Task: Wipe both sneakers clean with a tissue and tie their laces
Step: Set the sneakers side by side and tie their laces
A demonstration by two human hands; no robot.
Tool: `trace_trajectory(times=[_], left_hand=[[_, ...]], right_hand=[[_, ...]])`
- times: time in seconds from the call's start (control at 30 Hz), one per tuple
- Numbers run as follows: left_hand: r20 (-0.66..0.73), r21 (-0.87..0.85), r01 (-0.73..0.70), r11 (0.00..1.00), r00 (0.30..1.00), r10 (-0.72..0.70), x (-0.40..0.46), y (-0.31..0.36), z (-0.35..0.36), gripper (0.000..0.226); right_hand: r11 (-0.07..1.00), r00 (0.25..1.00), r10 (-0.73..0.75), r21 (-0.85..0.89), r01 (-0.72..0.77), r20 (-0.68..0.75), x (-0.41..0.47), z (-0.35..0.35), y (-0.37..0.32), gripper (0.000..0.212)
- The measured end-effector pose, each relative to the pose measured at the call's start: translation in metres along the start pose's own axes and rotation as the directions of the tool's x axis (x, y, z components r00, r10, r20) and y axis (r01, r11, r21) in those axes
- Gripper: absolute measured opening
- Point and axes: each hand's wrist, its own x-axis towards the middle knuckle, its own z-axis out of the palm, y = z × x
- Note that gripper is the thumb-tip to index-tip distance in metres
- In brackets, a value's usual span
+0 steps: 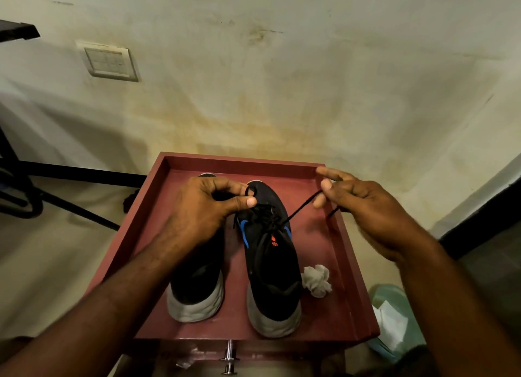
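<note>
Black lace [303, 207] taut, both hands [197, 218] [363, 207] pinching

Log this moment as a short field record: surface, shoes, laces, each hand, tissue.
surface: red tray with raised rim
shoes: two black sneakers side by side, toes away from the camera; left sneaker, right sneaker
laces: right sneaker's lace pulled out to the right, not yet knotted
left hand: pinches a lace loop over the right sneaker's toe end
right hand: pinches the other lace end, drawn taut
tissue: crumpled tissue lies on the tray beside the right sneaker
</note>
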Motion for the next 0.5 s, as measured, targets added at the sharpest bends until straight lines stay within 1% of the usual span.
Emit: trace_trajectory(times=[0.03, 0.07, 0.1, 0.13, 0.17, 0.27, 0.33, 0.37, 0.43, 0.5], left_hand=[[0.008, 0.001, 0.003, 1.0, 1.0, -0.003, 0.0, -0.001, 0.001, 0.017], [0.01, -0.003, 0.008, 1.0, 1.0, -0.008, 0.0, -0.001, 0.002, 0.017], [0.006, -0.011, 0.009, 1.0, 1.0, -0.009, 0.0, -0.002, 0.002, 0.017], [0.003, -0.014, 0.011, 1.0, 1.0, -0.011, 0.0, -0.003, 0.002, 0.017], [0.005, -0.015, 0.007, 1.0, 1.0, -0.007, 0.0, -0.004, 0.002, 0.016], [0.03, -0.067, -0.025, 0.997, 0.999, 0.027, -0.002, -0.003, 0.005, 0.014], [0.009, -0.099, -0.075, 0.992, 0.997, 0.076, -0.003, -0.004, 0.009, 0.014], [0.001, -0.11, -0.105, 0.988, 0.994, 0.105, -0.004, -0.004, 0.011, 0.014], [0.014, -0.122, -0.139, 0.983, 0.99, 0.142, -0.004, -0.006, 0.013, 0.017], [0.053, -0.098, -0.153, 0.983, 0.986, 0.159, -0.005, -0.009, 0.013, 0.023]], right_hand=[[0.99, 1.0, 0.0, 0.141, 0.005, -0.031, 0.004, 0.005, 0.004, 0.037], [0.953, 0.999, 0.013, 0.303, 0.002, -0.049, 0.008, 0.011, 0.008, 0.038], [0.888, 0.998, 0.029, 0.461, -0.002, -0.052, 0.01, 0.017, 0.008, 0.038], [0.824, 0.998, 0.04, 0.567, -0.003, -0.053, 0.012, 0.024, 0.007, 0.038], [0.792, 0.997, 0.044, 0.611, -0.001, -0.057, 0.012, 0.031, 0.005, 0.038], [0.824, 0.999, 0.029, 0.567, -0.005, -0.034, 0.014, 0.051, 0.005, 0.04], [0.835, 1.0, 0.028, 0.55, -0.03, 0.012, 0.015, 0.061, 0.011, 0.038], [0.86, 1.0, 0.015, 0.511, -0.024, 0.022, 0.016, 0.065, 0.014, 0.035], [0.937, 0.999, -0.032, 0.348, 0.032, -0.005, 0.017, 0.069, 0.02, 0.026], [0.973, 0.997, -0.059, 0.22, 0.067, -0.046, 0.017, 0.069, 0.026, 0.021]])
